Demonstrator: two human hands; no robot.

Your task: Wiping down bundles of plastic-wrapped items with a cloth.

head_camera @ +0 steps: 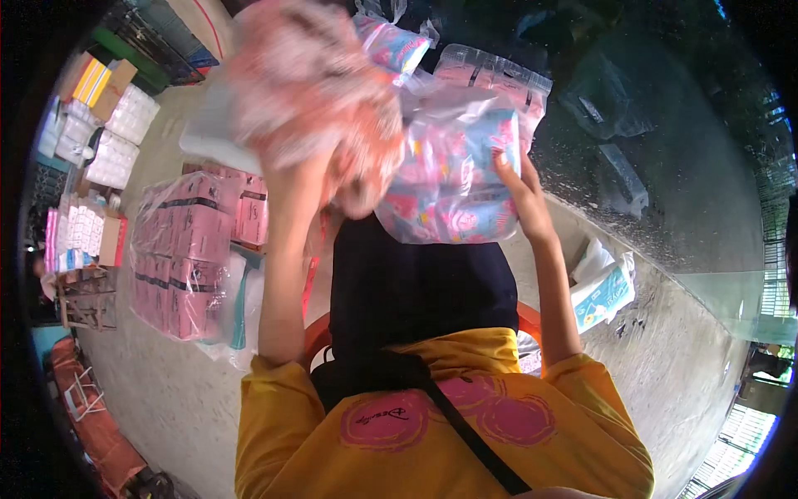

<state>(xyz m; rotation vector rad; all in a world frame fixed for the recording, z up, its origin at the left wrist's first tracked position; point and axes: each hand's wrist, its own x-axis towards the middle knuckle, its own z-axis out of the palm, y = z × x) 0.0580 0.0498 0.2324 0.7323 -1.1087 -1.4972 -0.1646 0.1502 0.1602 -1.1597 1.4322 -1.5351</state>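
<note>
An orange and white cloth [312,87], blurred by motion, is bunched over my left hand [305,162], which grips it; the fingers are hidden. My right hand [523,193] holds the right edge of a clear plastic bag [458,168] of pink and blue printed packs, thumb on the front, just above my lap. Behind that bag lie a clear-wrapped pink bundle [492,72] with dark bands and a smaller pink and blue pack [393,47].
Plastic-wrapped pink packs [181,256] are stacked on the floor at left. White packs [115,150] and cardboard boxes [112,240] stand farther left. A dark glass-like surface [673,156] extends at upper right, with a white and teal package [605,290] below its edge.
</note>
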